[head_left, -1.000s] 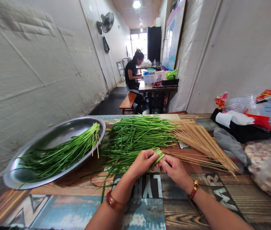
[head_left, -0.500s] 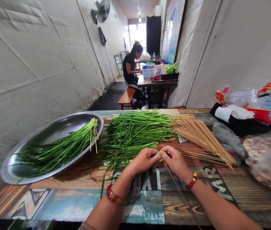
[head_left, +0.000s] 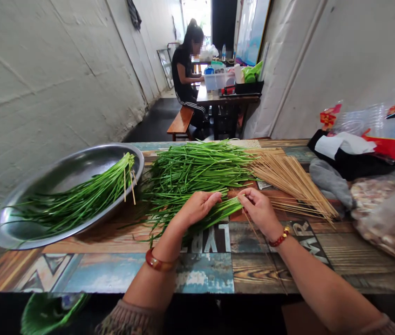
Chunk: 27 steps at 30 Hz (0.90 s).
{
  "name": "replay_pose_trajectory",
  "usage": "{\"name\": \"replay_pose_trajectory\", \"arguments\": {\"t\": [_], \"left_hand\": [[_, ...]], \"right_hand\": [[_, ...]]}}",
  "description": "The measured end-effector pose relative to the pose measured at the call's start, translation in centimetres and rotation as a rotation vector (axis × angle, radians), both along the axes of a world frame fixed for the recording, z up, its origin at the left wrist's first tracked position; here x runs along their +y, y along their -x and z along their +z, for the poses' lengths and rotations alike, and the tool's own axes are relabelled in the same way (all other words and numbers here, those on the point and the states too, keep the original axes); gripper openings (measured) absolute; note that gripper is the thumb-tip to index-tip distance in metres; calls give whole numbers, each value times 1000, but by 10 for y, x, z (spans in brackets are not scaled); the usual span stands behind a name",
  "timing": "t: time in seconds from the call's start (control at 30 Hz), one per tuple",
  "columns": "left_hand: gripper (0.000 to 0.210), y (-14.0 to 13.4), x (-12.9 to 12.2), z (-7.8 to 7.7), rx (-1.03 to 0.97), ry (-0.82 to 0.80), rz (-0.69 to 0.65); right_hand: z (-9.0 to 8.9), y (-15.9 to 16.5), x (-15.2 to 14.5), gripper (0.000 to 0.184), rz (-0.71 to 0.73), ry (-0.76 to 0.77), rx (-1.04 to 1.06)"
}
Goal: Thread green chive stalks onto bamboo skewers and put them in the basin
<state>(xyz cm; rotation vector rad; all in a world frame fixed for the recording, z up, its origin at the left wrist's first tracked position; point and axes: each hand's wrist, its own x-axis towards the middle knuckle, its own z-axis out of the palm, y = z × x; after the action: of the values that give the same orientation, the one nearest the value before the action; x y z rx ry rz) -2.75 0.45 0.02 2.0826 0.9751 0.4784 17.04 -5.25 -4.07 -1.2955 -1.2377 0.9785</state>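
Observation:
My right hand (head_left: 261, 211) pinches the pale stem ends of a small bunch of garlic chives (head_left: 230, 207). Thin bamboo skewers (head_left: 278, 274) slant from beneath this hand toward the table's front edge. Curled over the same bunch farther left is my left hand (head_left: 200, 208), its thumb on top and its other fingers mostly hidden. Behind both hands lies a large heap of loose garlic chives (head_left: 200, 167). A fan of bamboo skewers (head_left: 293, 181) spreads to the right of the heap.
At left, a metal basin (head_left: 0, 232) holds chives threaded on skewers (head_left: 130, 179). Plastic bags with pale pieces (head_left: 375, 209), a grey bundle (head_left: 328, 184) and a black bag (head_left: 358, 163) lie at right. Beyond the patterned table (head_left: 113, 274), a person (head_left: 185, 70) sits at another table.
My hands have moved apart: the left has shifted leftward along the bunch, exposing stems between them. The right still pinches the ends. The view has tilted downward.

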Motion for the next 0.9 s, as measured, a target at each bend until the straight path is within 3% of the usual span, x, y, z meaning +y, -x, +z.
{"name": "replay_pose_trajectory", "arguments": {"t": [0.17,0.3,0.43,0.63,0.9], "left_hand": [[60,0,0,-5,62,38,-97],[48,-2,3,-10,-43,66,30],[24,-5,6,-16,-5,-154,118],[16,-8,5,-25,233,-429,-17],[15,-12,-2,-25,409,-559,29]], "right_hand": [[-3,-1,-1,30,73,84,-53],[0,-1,-5,30,195,129,-115],[6,0,-7,29,317,152,-109],[3,-2,-7,27,301,136,-146],[-1,0,-5,26,296,110,-163]]}}
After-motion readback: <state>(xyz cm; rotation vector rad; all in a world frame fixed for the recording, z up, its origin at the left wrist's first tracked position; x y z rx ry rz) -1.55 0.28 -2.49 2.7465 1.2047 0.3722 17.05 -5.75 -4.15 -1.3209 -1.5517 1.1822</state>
